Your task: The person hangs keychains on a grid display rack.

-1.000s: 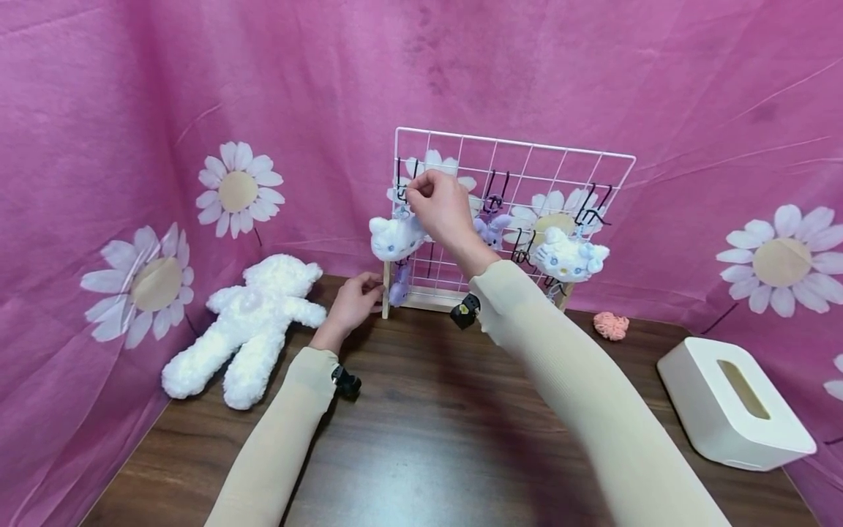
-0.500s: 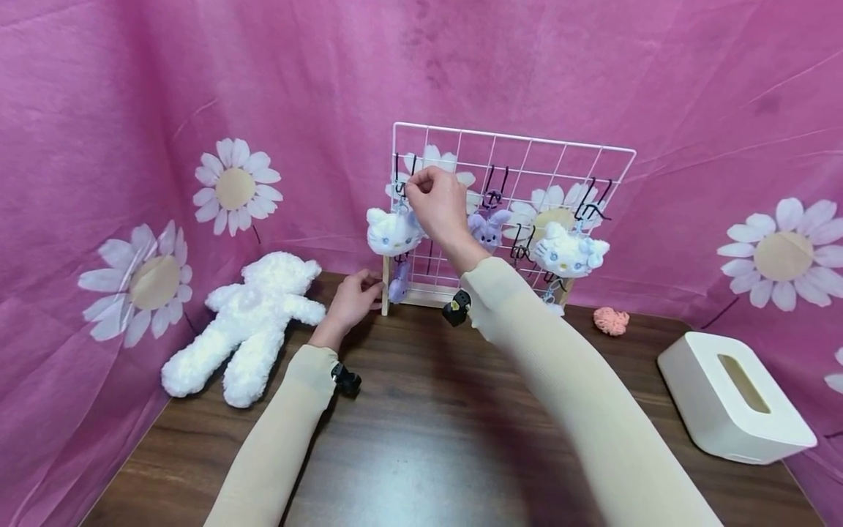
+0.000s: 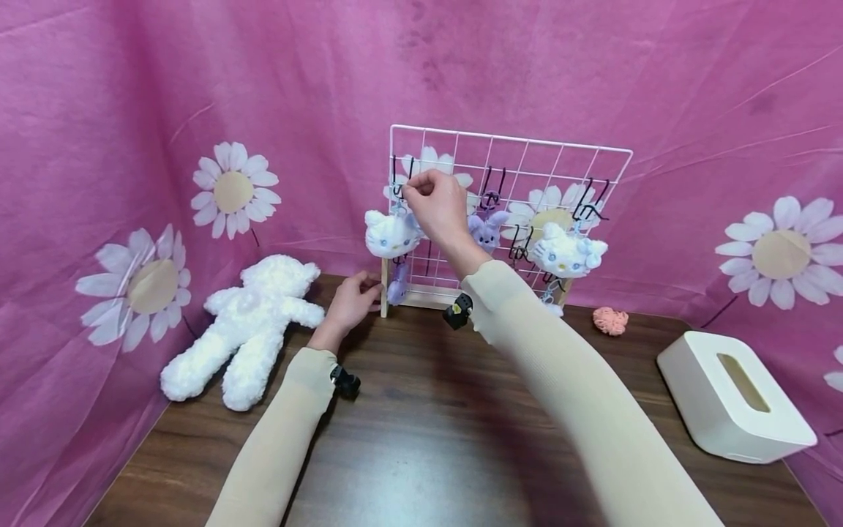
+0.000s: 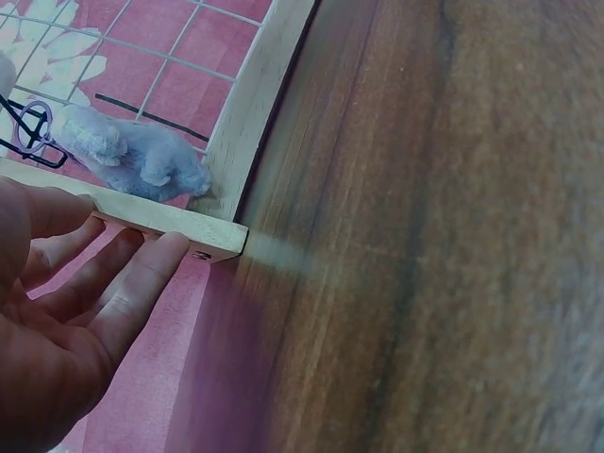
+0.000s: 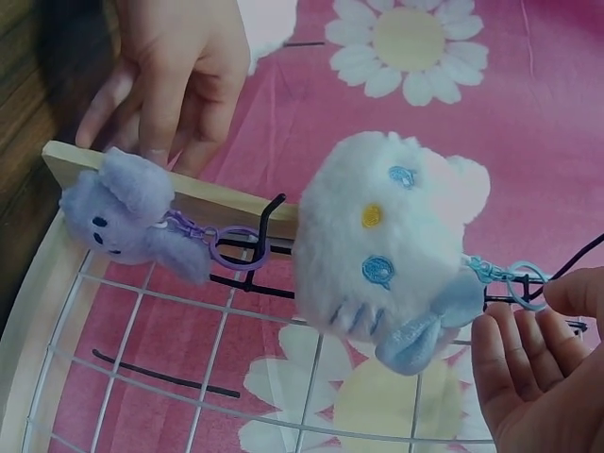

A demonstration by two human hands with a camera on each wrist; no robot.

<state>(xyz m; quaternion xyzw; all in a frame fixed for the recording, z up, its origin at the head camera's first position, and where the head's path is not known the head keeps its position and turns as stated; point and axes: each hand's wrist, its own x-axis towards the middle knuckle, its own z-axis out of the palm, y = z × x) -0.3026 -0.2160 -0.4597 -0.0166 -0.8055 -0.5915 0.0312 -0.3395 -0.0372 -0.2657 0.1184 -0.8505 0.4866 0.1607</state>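
Observation:
A white wire grid rack (image 3: 527, 157) in a wooden frame stands at the back, with plush keychains hanging from black hooks. My right hand (image 3: 437, 205) is at its upper left, pinching the light blue ring (image 5: 527, 286) of a white cat plush keychain (image 5: 392, 241). That ring sits at a black hook, partly covered by my thumb. Low on the left, my left hand (image 4: 75, 293) rests its fingertips against the outer side of the wooden post (image 4: 179, 215). Beside that post hangs a purple plush keychain (image 5: 123, 208), its purple ring on another hook.
Further right on the grid hang a purple rabbit plush (image 3: 486, 230) and another white cat plush (image 3: 568, 251). A white teddy bear (image 3: 253, 322) lies left. A pink fluffy item (image 3: 610, 320) and a white tissue box (image 3: 731, 395) stand right on the wooden table (image 3: 395, 439).
The white cat plush under my right hand has swung slightly left and turned its face forward. My right hand stays at the hook and my left hand stays at the post.

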